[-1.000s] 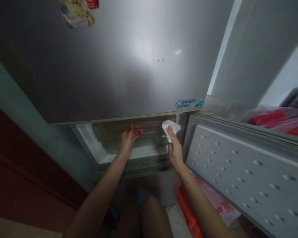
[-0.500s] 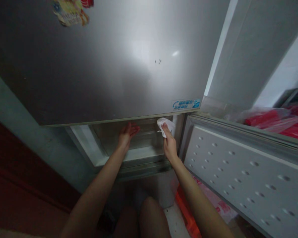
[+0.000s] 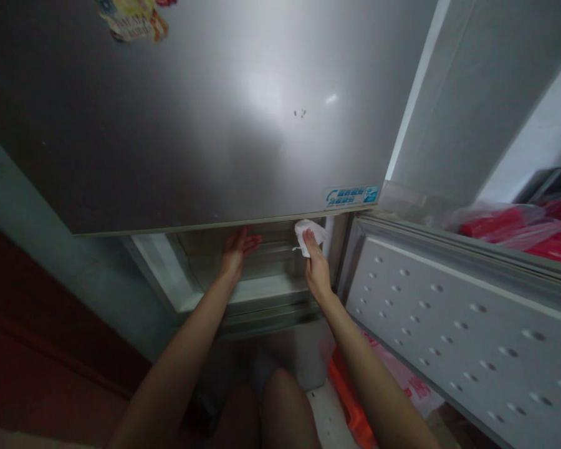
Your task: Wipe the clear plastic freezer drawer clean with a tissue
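My left hand [image 3: 236, 249] rests with fingers stretched out on the front of a clear drawer [image 3: 262, 259] in the open lower fridge compartment. My right hand [image 3: 315, 265] is closed on a crumpled white tissue [image 3: 307, 231] and presses it against the upper right corner of the compartment, just under the closed upper door [image 3: 215, 112].
The lower door [image 3: 449, 312], white with dimples inside, stands swung open to the right. Red plastic bags [image 3: 509, 224] lie beyond its top edge. An orange and pink bag [image 3: 355, 399] sits on the floor below. My knees [image 3: 280, 411] are in front. A sticker [image 3: 350, 195] marks the upper door.
Both hands have shifted slightly up and deeper into the compartment; the tissue has moved from the drawer's right end toward the upper right corner.
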Demonstrator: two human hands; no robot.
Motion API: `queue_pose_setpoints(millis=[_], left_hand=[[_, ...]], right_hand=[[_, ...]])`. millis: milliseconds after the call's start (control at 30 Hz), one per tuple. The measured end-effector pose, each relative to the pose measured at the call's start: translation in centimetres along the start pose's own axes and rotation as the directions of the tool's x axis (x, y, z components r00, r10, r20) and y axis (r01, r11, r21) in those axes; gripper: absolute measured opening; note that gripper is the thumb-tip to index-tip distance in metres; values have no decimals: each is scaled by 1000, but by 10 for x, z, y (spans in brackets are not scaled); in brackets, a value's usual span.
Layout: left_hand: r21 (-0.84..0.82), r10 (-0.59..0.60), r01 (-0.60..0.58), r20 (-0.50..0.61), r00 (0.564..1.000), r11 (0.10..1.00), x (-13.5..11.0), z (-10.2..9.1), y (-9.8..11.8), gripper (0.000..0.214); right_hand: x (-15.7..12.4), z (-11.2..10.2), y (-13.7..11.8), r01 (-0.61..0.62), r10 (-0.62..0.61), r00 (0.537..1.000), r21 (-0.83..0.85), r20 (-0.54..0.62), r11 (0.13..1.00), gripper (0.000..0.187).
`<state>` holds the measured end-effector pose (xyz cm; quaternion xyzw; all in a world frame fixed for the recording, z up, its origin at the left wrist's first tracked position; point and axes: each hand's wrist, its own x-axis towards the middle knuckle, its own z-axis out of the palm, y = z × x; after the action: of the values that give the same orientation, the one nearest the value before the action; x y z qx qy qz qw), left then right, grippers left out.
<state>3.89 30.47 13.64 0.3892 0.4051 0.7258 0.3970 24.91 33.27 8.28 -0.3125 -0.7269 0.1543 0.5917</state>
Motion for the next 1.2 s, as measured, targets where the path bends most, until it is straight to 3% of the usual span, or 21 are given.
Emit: queue_pose_setpoints(millis=[133,200,300,367,467,533,733,1033,1133,1200], left_hand=[[34,-83,82,37,996,996,-26,-13,-10,35],[73,-184,177,100,978,982,-43,-22,-23,38],[97,-316,305,136,939,947,-61,-33,-45,33],[58,-344,340,103,933,939,-63,-36,-55,27],[-35,-339,342,56,939,939,-54,-34,-61,21],[-84,-330,333,42,943,939,-46,-31,-61,21],[-153,-299,295,-3,954,943,-34,-24,-66,19],[-154,-244,230,-79,967,961,-29,-20,-77,20],[-159,-209,192,-100,973,969,-30,-20,-79,20],[-158,-192,174,-107,976,972,-32,-20,-80,20]], right_hand=[[-23,-13,-19,-146,156,984,112,-88,983,49],[-45,-18,-29,-301,333,929,192,-163,934,43],[-87,-22,-43,-544,623,762,345,-178,765,46],[-114,-21,-51,-634,759,636,468,-138,616,49],[-149,-20,-59,-672,885,460,625,-67,397,54],[-164,-20,-64,-662,916,400,681,-31,312,55],[-177,-22,-85,-626,936,347,757,52,190,49],[-188,-39,-92,-606,940,320,788,118,108,46],[-192,-48,-94,-636,951,283,766,123,90,49],[-194,-53,-96,-652,968,226,755,109,67,54]])
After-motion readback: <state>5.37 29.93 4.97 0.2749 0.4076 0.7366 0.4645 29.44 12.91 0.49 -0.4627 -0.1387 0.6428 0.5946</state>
